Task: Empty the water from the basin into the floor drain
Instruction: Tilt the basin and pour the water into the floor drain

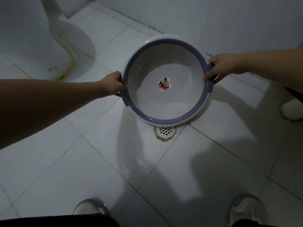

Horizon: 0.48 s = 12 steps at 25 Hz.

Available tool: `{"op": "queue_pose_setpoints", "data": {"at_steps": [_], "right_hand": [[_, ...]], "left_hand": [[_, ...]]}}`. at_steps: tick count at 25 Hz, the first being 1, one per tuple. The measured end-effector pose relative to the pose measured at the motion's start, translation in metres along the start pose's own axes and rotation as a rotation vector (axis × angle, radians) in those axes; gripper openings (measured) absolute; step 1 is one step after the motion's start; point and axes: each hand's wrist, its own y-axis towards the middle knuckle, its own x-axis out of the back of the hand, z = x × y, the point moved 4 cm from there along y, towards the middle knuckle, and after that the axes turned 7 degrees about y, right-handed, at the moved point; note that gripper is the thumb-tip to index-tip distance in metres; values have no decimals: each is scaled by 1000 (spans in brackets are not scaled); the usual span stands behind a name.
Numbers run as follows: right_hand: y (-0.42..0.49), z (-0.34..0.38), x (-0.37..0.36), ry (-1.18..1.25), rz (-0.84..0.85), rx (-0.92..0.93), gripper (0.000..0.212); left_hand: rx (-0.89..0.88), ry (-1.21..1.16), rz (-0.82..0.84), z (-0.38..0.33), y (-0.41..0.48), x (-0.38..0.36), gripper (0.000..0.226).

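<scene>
A round white basin (165, 66) with a purple rim and a coloured leaf print at its bottom is tilted toward me, its near edge low over the floor. My left hand (114, 84) grips the left rim handle. My right hand (219, 66) grips the right one. A shallow pool of water (173, 104) lies at the basin's low near side. The round white floor drain (166, 131) with a grid cover sits in the tiles just below the basin's near edge. A wet sheen spreads on the floor below the drain.
A white toilet base (49, 46) stands at the left. White tiled walls (229, 22) close the corner behind the basin. My two shoes (90, 208) are at the bottom of the view. Another pale shoe (291, 110) shows at the right edge.
</scene>
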Motion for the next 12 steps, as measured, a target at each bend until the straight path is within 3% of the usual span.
{"op": "queue_pose_setpoints", "data": {"at_steps": [9, 12], "right_hand": [[0, 1, 2, -64, 32, 31, 37], [-3, 1, 2, -45, 31, 45, 32]], "left_hand": [[-77, 14, 149, 0, 2, 8, 35], [-103, 14, 172, -2, 2, 9, 33]]}}
